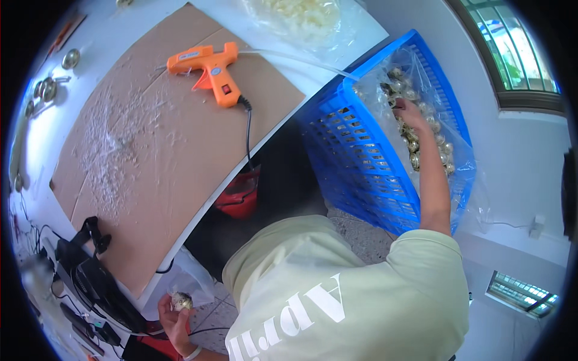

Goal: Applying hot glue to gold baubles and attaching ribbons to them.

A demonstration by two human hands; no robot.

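At the lower left, my left hand [173,328] is closed round a small roundish piece [181,301], whitish with dark gold parts. A clear plastic bag hangs just behind it. My right arm stretches out to the far right, into a blue slatted plastic basket [394,165] lined with clear plastic film. Inside the basket lie many small round silver-and-gold pieces [415,144], whose exact kind I cannot tell. My right hand [411,114] is among them with its fingers curled in; what they grip is partly hidden.
An orange hot glue gun [215,71] lies on a brown cardboard sheet [153,198] strewn with glue strings [111,159]. A bag of pale pieces [304,15] stands at the far table edge. Metal knob-like parts [71,58] and black equipment [99,286] line the left.
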